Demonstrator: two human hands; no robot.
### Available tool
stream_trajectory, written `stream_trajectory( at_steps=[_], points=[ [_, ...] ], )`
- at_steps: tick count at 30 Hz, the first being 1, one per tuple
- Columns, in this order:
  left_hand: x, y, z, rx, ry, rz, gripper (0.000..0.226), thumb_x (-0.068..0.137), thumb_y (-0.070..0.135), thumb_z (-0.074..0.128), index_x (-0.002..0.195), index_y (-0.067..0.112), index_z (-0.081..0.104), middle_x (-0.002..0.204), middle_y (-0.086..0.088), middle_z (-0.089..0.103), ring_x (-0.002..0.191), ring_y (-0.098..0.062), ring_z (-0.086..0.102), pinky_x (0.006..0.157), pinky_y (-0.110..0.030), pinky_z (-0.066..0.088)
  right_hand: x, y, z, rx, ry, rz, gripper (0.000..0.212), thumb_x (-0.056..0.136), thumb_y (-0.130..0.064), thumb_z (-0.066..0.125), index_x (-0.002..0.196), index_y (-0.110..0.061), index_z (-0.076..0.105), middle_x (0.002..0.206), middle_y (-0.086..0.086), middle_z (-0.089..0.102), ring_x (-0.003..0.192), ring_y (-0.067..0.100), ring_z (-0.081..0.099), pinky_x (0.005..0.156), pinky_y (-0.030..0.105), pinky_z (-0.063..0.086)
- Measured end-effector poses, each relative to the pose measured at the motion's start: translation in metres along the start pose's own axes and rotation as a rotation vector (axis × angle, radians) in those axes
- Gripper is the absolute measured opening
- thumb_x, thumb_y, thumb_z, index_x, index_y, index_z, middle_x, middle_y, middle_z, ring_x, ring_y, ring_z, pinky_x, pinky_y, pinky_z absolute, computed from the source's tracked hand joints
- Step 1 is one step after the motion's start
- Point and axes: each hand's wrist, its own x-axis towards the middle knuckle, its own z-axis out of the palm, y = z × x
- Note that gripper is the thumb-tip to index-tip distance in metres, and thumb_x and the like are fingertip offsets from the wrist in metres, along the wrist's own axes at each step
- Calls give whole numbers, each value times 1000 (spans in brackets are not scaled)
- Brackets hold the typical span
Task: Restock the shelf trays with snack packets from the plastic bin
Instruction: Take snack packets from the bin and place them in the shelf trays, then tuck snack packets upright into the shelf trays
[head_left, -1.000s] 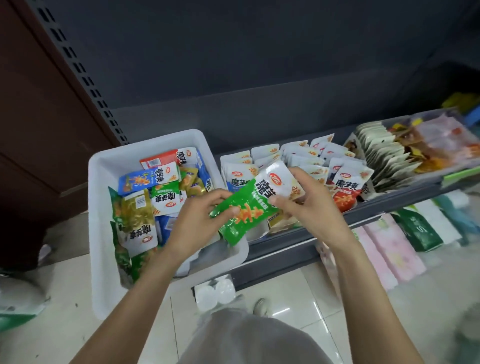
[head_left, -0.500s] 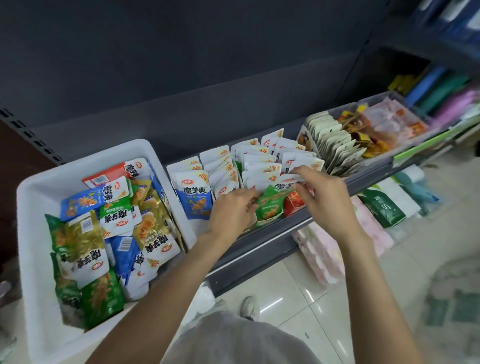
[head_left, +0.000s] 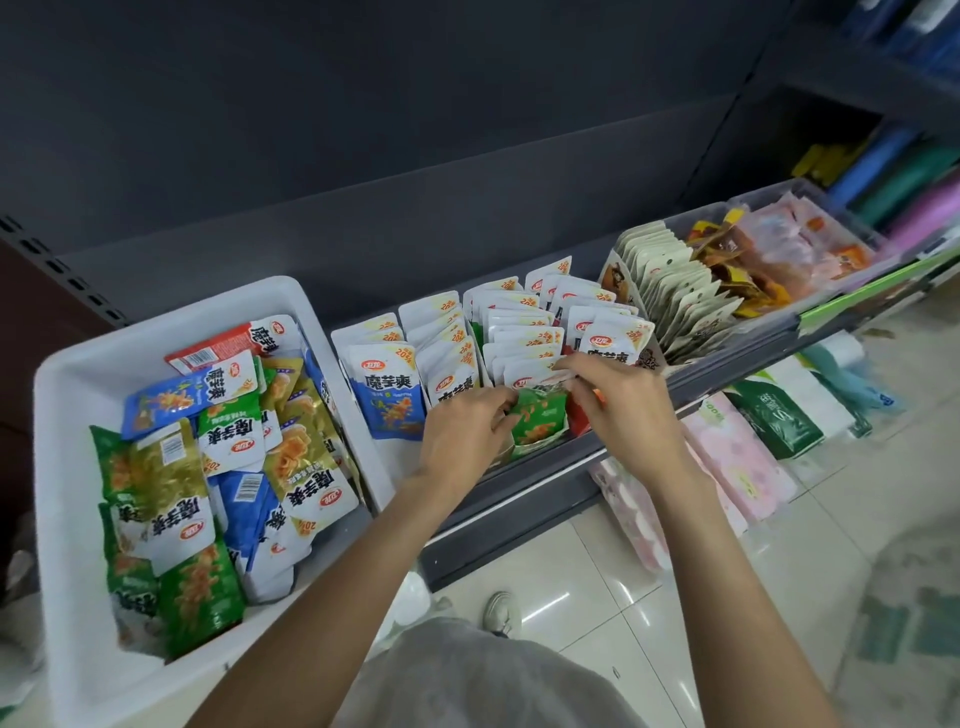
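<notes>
**Green packet seated deeper at the front of the tray row**

The green packet (head_left: 537, 423) was found lower between the hands than half a second before, standing upright at the front of the white-topped packets (head_left: 524, 332) in the shelf tray (head_left: 691, 364). It was pinched at its left edge by the left hand (head_left: 457, 441), fingers curled against it. The right hand (head_left: 623, 410) had been drawn closer in, and the packet's top right corner was gripped by its fingertips. The plastic bin (head_left: 72, 395), at the left on the shelf, was seen holding loose packets as before
</notes>
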Motion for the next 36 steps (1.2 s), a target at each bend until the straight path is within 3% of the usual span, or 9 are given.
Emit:
stream_trajectory(
  at_steps=[9, 12, 16, 19, 23, 25, 29, 32, 36],
  points=[
    [-3, 1, 3, -73, -10, -20, 16, 83, 29, 70, 94, 18, 72, 84, 6, 73, 76, -11, 68, 64, -28, 55, -7, 4, 23, -86, -196, 126, 14, 94, -14, 52, 106, -14, 60, 93, 7, 67, 81, 35, 64, 56, 36, 50],
    [0, 0, 1, -76, 7, -71, 19, 89, 35, 62, 95, 19, 70, 83, 8, 73, 75, -8, 68, 63, -29, 55, 0, -3, 37, -88, -142, 224, 14, 93, -15, 55, 103, -13, 65, 92, 5, 67, 80, 33, 64, 56, 30, 41],
    [-2, 1, -6, -180, -39, -189, 18, 91, 37, 56, 100, 26, 67, 88, 14, 71, 80, 0, 65, 69, -30, 56, -1, -6, 40, -102, -28, 376, 21, 87, -21, 65, 108, -14, 65, 107, 4, 63, 84, 30, 64, 62, 33, 47],
    [-14, -2, -24, -281, 37, -206, 17, 90, 29, 59, 105, 26, 65, 90, 17, 69, 82, 2, 64, 74, -23, 54, -9, -10, 35, -24, 103, 498, 27, 83, -25, 71, 107, -17, 62, 110, 3, 59, 88, 29, 62, 63, 32, 43],
    [-45, -18, -63, -360, 247, -172, 17, 91, 25, 60, 107, 24, 65, 86, 24, 64, 80, 5, 61, 65, -9, 47, -16, -36, 21, 132, 381, 348, 21, 87, -15, 67, 106, -11, 60, 105, 6, 58, 92, 22, 58, 68, 35, 50],
    [-68, -35, -83, -318, 405, -163, 18, 92, 26, 56, 106, 20, 66, 84, 21, 62, 75, 3, 59, 63, -5, 43, -12, -61, 16, 248, 414, 227, 15, 90, -12, 60, 105, -7, 61, 100, 5, 59, 89, 16, 57, 71, 29, 49],
    [-113, -87, -115, -95, 464, -282, 14, 89, 19, 61, 102, 14, 65, 85, 8, 63, 77, -4, 56, 66, -20, 46, 12, -120, 39, 448, 143, -33, 17, 91, -14, 52, 101, -6, 62, 91, 3, 62, 77, 8, 55, 68, 18, 45],
    [-136, -129, -120, 90, 270, -450, 26, 80, 11, 71, 105, 12, 63, 97, -2, 65, 92, -21, 56, 75, -35, 50, 31, -155, 82, 387, -197, -197, 18, 90, -15, 53, 105, -11, 63, 95, 4, 64, 81, 19, 62, 64, 27, 51],
    [-145, -158, -111, 255, -12, -552, 50, 77, 25, 74, 123, 13, 56, 121, -10, 58, 115, -33, 50, 94, -41, 43, 51, -193, 145, 66, -564, -249, 31, 94, -20, 52, 125, -12, 52, 126, 9, 55, 105, 27, 59, 76, 34, 49]
  ],
)
